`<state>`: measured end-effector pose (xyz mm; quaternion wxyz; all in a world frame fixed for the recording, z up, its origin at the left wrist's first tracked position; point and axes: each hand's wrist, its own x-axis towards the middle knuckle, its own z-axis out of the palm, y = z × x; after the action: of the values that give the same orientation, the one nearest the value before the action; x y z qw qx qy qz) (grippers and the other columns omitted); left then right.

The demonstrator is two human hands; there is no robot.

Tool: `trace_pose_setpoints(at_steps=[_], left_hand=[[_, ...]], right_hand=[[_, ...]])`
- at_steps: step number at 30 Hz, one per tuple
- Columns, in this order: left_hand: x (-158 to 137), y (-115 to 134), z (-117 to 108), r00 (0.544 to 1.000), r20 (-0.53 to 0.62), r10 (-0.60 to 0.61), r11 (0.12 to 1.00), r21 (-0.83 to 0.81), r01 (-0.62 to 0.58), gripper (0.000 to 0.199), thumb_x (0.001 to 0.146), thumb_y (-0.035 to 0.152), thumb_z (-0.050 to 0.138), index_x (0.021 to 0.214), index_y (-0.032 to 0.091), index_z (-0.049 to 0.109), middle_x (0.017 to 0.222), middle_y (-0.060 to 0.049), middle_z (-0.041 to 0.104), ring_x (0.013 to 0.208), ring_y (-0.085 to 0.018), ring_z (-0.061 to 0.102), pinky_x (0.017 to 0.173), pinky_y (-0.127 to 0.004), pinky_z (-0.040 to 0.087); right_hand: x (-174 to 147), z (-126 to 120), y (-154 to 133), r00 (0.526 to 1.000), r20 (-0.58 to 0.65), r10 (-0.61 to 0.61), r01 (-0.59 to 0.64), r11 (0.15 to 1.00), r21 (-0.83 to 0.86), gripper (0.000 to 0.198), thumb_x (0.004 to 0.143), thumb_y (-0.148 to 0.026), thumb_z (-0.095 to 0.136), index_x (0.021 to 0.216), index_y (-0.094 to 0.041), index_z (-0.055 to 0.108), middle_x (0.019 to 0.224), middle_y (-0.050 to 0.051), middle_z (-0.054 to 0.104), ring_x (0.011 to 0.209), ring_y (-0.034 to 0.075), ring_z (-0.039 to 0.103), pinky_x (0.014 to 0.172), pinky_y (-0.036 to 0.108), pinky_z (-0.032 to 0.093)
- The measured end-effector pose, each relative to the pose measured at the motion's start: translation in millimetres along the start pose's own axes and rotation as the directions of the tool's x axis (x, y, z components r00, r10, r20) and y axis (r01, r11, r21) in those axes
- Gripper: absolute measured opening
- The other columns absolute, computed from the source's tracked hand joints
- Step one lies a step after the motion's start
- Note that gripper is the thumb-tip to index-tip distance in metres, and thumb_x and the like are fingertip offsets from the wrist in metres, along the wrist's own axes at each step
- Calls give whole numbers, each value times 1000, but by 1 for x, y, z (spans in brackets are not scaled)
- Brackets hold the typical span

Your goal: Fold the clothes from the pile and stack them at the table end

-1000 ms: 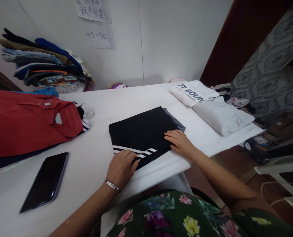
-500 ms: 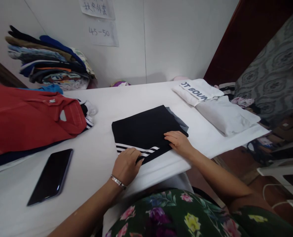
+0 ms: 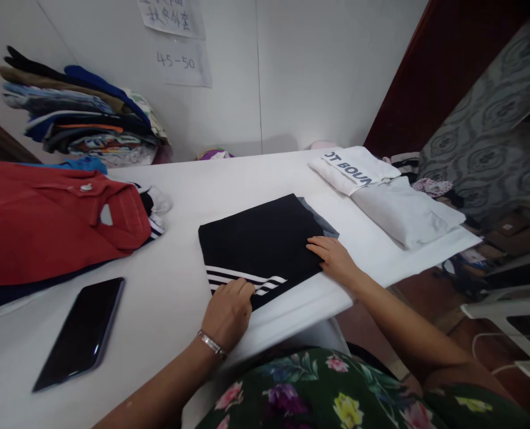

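A folded black garment (image 3: 260, 238) with white stripes across its near left part lies on the white table, a grey layer (image 3: 318, 217) showing at its far right edge. My left hand (image 3: 231, 307), with a bracelet at the wrist, is closed on the garment's near left edge beside the stripes; its thumb is mostly hidden. On the right edge, my right hand (image 3: 336, 259) rests with fingers stretched out over the cloth. Left of the garment is a dark phone (image 3: 81, 330), apart from both hands.
Red clothing (image 3: 59, 220) lies over other clothes on the left. Behind it rises a stack of folded clothes (image 3: 90, 113). White and grey folded garments (image 3: 403, 208) sit at the table's right end. Beyond the table edge stands a white plastic stool (image 3: 506, 316).
My right hand has slid slightly right along the garment's edge. My left hand has shifted slightly nearer to me, and the striped corner lies flatter. The whole view has shifted a little.
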<state>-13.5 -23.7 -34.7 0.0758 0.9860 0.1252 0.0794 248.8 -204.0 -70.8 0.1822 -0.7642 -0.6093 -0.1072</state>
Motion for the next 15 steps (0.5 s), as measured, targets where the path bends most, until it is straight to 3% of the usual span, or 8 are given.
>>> trace_pose_setpoints(at_steps=[6,15], left_hand=[[1,3,-8,998,-3,62,986,158,-60,27,77,-1,39,77,19,58,77,-4,56,75,-21,50,68,-34,33],[2,-2,6,985,159,61,990,116,-80,36,79,-5,32,78,19,59,79,-4,56,75,-19,51,68,-33,31]], right_hand=[[0,1,-2,1000,-2,15,-14,999,34,65,59,1,49,119,-20,61,125,9,61,116,27,53,94,46,42],[-1,-5,-2,995,92,32,-39,997,72,70,58,0,47,125,-20,57,134,10,53,125,27,46,99,48,37]])
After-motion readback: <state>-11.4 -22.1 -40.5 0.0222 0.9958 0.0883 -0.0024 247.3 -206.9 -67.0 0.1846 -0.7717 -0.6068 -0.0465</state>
